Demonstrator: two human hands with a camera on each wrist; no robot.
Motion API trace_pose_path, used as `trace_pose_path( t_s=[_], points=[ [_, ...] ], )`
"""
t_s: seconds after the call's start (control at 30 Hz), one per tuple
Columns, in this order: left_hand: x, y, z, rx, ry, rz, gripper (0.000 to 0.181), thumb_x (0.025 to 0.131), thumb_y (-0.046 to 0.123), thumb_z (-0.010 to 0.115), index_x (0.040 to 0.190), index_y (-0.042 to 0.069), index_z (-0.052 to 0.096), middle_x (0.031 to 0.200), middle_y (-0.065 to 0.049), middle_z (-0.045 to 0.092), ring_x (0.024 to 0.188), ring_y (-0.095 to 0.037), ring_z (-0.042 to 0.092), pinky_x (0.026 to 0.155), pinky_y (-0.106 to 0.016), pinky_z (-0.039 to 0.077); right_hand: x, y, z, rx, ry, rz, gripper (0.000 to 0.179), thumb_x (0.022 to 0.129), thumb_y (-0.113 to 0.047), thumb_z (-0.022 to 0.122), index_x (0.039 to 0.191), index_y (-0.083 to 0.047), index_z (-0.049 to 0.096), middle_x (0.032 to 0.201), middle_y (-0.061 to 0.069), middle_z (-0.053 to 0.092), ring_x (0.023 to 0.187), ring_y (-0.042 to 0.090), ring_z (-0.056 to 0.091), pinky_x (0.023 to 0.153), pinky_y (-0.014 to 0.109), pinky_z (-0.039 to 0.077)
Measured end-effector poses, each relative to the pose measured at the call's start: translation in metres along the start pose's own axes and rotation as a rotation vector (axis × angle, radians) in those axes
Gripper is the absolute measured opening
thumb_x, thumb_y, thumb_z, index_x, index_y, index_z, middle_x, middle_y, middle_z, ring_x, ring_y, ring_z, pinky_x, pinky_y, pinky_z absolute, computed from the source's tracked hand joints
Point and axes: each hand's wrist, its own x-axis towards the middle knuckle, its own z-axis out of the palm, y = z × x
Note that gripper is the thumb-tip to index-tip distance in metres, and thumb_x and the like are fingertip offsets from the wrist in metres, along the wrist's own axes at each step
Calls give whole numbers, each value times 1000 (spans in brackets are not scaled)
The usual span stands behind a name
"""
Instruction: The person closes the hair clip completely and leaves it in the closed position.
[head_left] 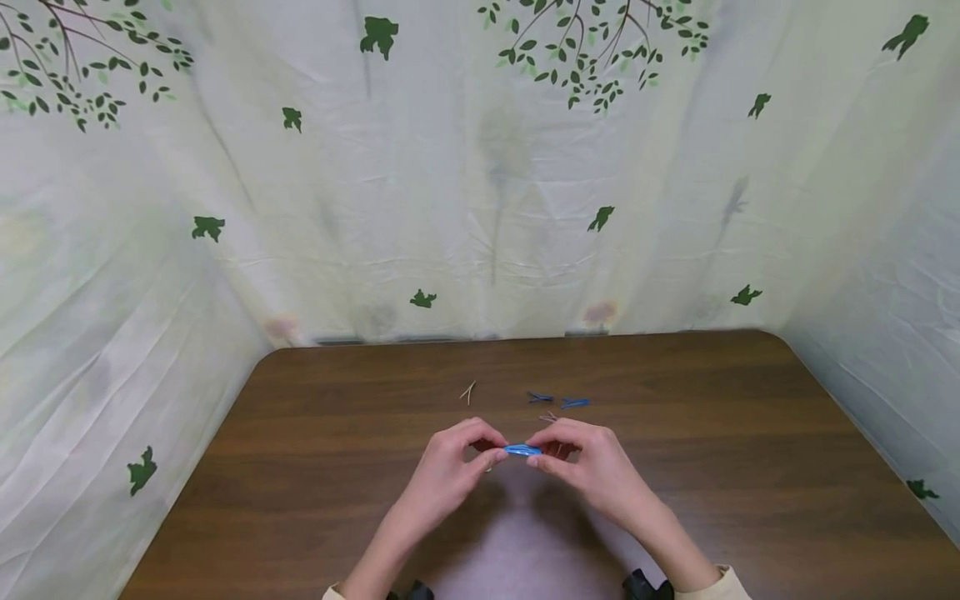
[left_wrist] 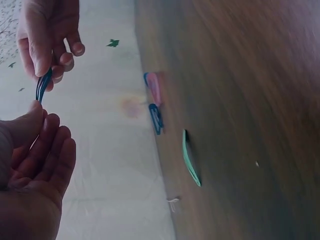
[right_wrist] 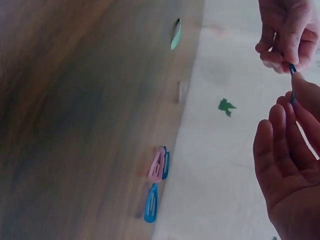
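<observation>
A blue snap hair clip point(head_left: 522, 450) is held level above the table, between both hands. My left hand point(head_left: 453, 465) pinches one end of it with thumb and fingertips, and my right hand point(head_left: 592, 462) pinches the other. In the left wrist view the clip point(left_wrist: 43, 85) looks slightly bowed, with slots along its length. The other left-hand fingers point(left_wrist: 57, 150) are loosely bent. Below the hands a green hair clip point(left_wrist: 191, 160) lies on the table; in the head view it is almost wholly hidden by the left hand.
On the wooden table point(head_left: 337, 433), beyond the hands, lie a pink hair clip point(right_wrist: 156, 166), two blue hair clips point(head_left: 540, 397) point(head_left: 575, 403) and a pale hair clip point(head_left: 468, 392). A white curtain point(head_left: 450, 208) printed with leaves hangs behind the table and along its sides.
</observation>
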Motion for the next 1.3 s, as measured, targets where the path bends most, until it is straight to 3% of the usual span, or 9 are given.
trace_pose_path(
  t_s=[0.23, 0.57, 0.9, 1.3],
  points=[
    [9, -9, 0, 57, -72, 28, 12, 83, 6, 78, 88, 15, 71, 85, 13, 63, 78, -6, 60, 68, -28, 52, 7, 11, -2, -35, -52, 21, 16, 83, -20, 81, 96, -24, 74, 82, -15, 63, 73, 7, 60, 68, 26, 52],
    [18, -27, 0, 92, -210, -44, 9, 86, 7, 76, 87, 14, 70, 83, 10, 63, 73, -5, 59, 62, -24, 52, 18, 23, 1, -52, -163, 92, 14, 84, -11, 77, 95, -20, 74, 79, -14, 63, 71, 7, 61, 66, 27, 52],
    [23, -49, 4, 152, -284, -124, 7, 88, 12, 75, 84, 16, 70, 77, 13, 62, 72, -5, 57, 66, -24, 49, 25, 37, 9, -82, -245, 164, 9, 85, -13, 77, 93, -17, 74, 74, -12, 64, 68, 7, 60, 60, 26, 50],
    [27, -59, 12, 239, -334, -105, 10, 87, 9, 74, 81, 13, 68, 71, 13, 57, 66, -4, 52, 63, -23, 46, 34, 48, 12, -79, -292, 202, 9, 83, -12, 79, 91, -14, 75, 74, -10, 66, 67, 10, 60, 58, 26, 49]
  ],
)
